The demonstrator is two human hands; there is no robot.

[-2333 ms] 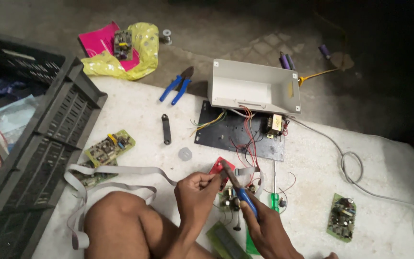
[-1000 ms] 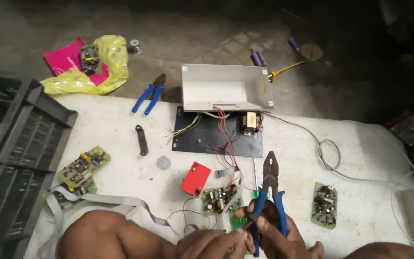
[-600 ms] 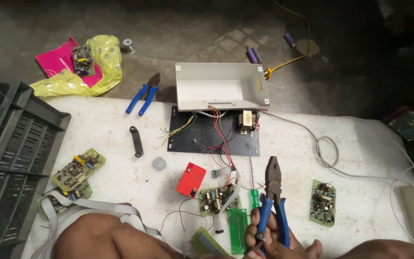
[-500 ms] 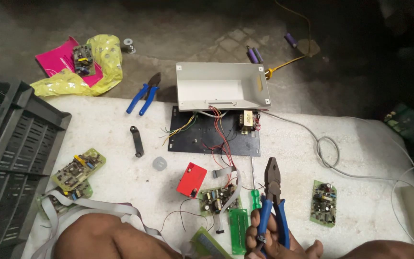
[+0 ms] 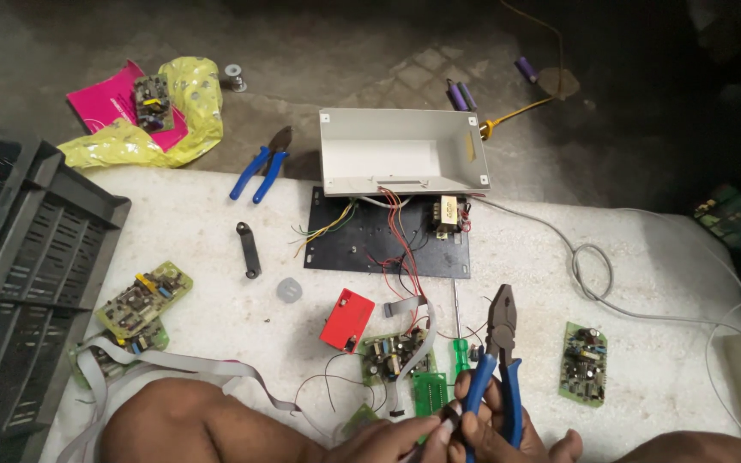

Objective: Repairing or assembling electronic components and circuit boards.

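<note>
On the white desk (image 5: 216,231), items listed largest to smallest:

Crate: a dark plastic crate (image 5: 19,283) stands at the left edge, untouched.
Casing: the open white metal housing (image 5: 400,159) sits behind its black base plate (image 5: 362,249), coloured wires trailing forward; same position as in the earlier views.
Boards: a small green circuit board (image 5: 396,356) lies just beside a red block (image 5: 346,319); two more boards left (image 5: 143,296), one right (image 5: 582,362).
Pliers: blue-handled combination pliers (image 5: 497,360), jaws up and closed, now lower in view than a second ago.
Right hand (image 5: 508,433): clenched on the pliers handles.
Left hand (image 5: 396,439): pinching a thin wire end (image 5: 449,420) beside the pliers; earlier it was raised over the boards.
Assessment: both hands have drawn toward the body, so work appears centred on the wire.
</note>
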